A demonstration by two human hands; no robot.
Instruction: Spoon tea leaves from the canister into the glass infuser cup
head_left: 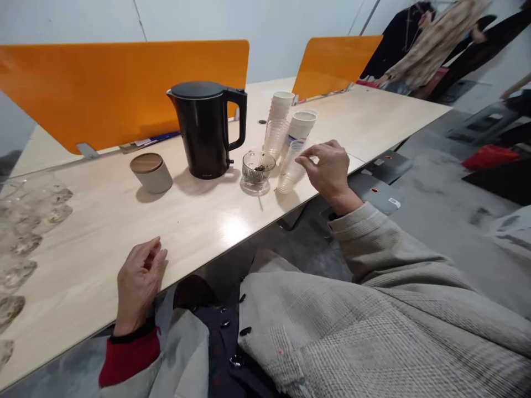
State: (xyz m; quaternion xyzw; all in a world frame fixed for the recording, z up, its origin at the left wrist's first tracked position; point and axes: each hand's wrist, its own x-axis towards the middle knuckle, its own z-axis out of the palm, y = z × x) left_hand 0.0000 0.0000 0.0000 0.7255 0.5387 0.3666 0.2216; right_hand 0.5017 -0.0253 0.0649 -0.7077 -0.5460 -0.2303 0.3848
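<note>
My right hand [329, 168] hovers at the table's front edge, thumb and forefinger pinched together beside a clear plastic cup [289, 179]. What the pinch holds, if anything, is too small to make out. To the cup's left stands a ribbed glass cup [257, 172] with dark dried leaves inside, possibly tea. Behind are two stacks of disposable cups, one tall [277, 124] and one with white rims [302, 124]. My left hand [140, 276] rests on the near table edge, fingers loosely bent and thumb apart, with nothing visible in it.
A black electric kettle [203, 132] stands mid-table, with a grey wooden-lidded canister [151, 174] to its left. Several clear glass cups [25, 232] line the left side. Orange dividers [124, 94] run along the back. Stools [375, 190] sit beneath the table; people stand at the far right.
</note>
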